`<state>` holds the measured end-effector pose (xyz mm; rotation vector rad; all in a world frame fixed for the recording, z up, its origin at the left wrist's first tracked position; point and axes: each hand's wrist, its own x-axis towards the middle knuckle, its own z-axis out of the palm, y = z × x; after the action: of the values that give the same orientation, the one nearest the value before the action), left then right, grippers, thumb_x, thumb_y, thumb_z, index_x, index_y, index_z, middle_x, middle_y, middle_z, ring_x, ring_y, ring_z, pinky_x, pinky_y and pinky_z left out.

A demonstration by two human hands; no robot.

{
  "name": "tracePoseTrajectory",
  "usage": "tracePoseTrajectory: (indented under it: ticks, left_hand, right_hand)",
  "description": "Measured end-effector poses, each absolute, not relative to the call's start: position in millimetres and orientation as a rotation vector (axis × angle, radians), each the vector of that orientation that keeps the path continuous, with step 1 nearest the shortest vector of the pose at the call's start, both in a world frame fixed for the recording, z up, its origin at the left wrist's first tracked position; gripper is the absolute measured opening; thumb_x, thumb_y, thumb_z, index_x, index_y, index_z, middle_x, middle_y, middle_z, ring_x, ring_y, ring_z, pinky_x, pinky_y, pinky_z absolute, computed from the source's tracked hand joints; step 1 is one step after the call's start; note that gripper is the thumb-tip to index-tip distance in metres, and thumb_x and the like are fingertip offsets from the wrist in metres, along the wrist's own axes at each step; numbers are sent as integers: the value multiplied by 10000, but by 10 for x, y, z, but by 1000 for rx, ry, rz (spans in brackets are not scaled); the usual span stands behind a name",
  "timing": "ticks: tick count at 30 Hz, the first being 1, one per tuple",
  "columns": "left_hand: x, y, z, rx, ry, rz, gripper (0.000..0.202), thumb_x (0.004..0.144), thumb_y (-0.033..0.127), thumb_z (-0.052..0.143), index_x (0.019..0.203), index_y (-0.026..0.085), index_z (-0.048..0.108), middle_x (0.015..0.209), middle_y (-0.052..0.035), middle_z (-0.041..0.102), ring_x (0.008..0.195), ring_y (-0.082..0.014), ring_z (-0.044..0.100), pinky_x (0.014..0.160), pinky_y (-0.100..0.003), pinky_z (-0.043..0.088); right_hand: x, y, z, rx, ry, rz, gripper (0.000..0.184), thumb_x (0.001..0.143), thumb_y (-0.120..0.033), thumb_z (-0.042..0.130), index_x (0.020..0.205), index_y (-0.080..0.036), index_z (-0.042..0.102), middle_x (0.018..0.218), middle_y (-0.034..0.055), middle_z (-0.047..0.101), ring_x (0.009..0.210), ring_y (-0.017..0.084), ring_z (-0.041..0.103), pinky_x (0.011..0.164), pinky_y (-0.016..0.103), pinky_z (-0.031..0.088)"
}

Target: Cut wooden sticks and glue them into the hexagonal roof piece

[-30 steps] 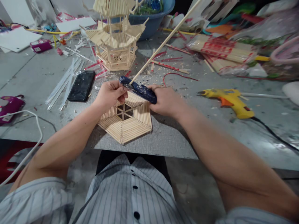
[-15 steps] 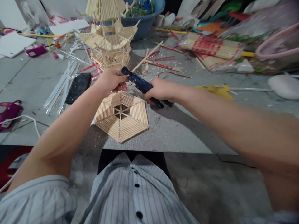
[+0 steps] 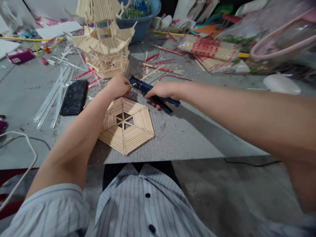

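Note:
My right hand [image 3: 161, 92] is wrapped round the handles of dark blue pliers [image 3: 145, 88], whose jaws point up and left. My left hand [image 3: 120, 86] is closed, pinching the near end of a thin wooden stick [image 3: 154, 72] beside the jaws. The stick appears to pass through the jaws and slants away to the upper right. Below both hands a hexagonal panel of wooden sticks [image 3: 138, 131] lies flat on the table, with an open spoked centre. My left forearm hides part of its left side.
A tiered stick pagoda [image 3: 106, 46] stands behind my left hand, by a blue basin [image 3: 140, 28]. A black phone [image 3: 74, 98] and clear strips [image 3: 55, 95] lie left. Bagged sticks [image 3: 209, 49] and a white mouse-shaped object [image 3: 281, 84] are right. The table's front edge [image 3: 187, 159] is near my body.
The stick beyond the pliers has swung lower, from a steep slant to a flatter one. My hands keep their holds on stick and pliers. The whole view has shifted slightly.

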<state>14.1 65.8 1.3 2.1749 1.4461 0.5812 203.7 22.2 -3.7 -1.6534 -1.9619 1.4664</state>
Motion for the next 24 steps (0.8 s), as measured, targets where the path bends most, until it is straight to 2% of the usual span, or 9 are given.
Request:
tracePoseTrajectory:
  ticks: [3,7,9,12,15,18,24]
  left_hand:
    - [126,677,-15,2136,1428,587,271,658,183,661,442,197,499,387,37,329,544,-133,462,608,-247,363]
    - [113,676,-33,2072,1459,596,228,623,158,672,461,202,518,415,33,334,608,-155,493,640,-253,373]
    - [107,681,-47,2069,1432,622,232,605,147,679,455,203,511,412,35,325,631,-158,503,654,-250,379]
    - [100,693,-71,2098,1414,635,237,595,145,678,446,204,503,391,45,301,609,-147,486,645,-242,381]
    - [102,689,-71,2124,1457,588,227,614,171,671,452,203,515,385,48,294,567,-137,451,621,-245,374]
    - [110,668,-50,2120,1501,548,241,632,193,670,451,203,512,394,43,306,556,-137,431,624,-257,366]
    - [102,673,-59,2052,1453,622,232,594,133,676,456,207,505,410,36,314,649,-174,490,691,-279,369]
  right_hand:
    - [2024,243,-44,-1691,-1949,1491,506,762,-667,579,536,-234,449,451,-4,471,415,159,525,420,356,494]
    - [1935,176,52,-2060,-1694,1421,520,723,-686,624,549,-228,450,530,22,513,545,202,601,492,389,516]
    - [1905,151,83,-2093,-1682,1328,533,671,-698,668,542,-223,463,542,24,521,563,213,612,501,395,519]
    - [1897,151,83,-2012,-1778,1213,502,663,-647,708,533,-220,478,519,20,500,578,227,617,505,400,523]
    - [1897,159,78,-2027,-1806,1234,443,762,-542,663,530,-216,472,518,34,497,619,239,626,528,406,529]
    - [1890,161,81,-2097,-1775,1257,430,802,-507,621,532,-213,461,554,51,515,646,248,631,547,425,531]
    - [1922,203,14,-1995,-1863,1152,400,733,-507,694,553,-216,486,585,52,526,719,270,639,571,428,537]
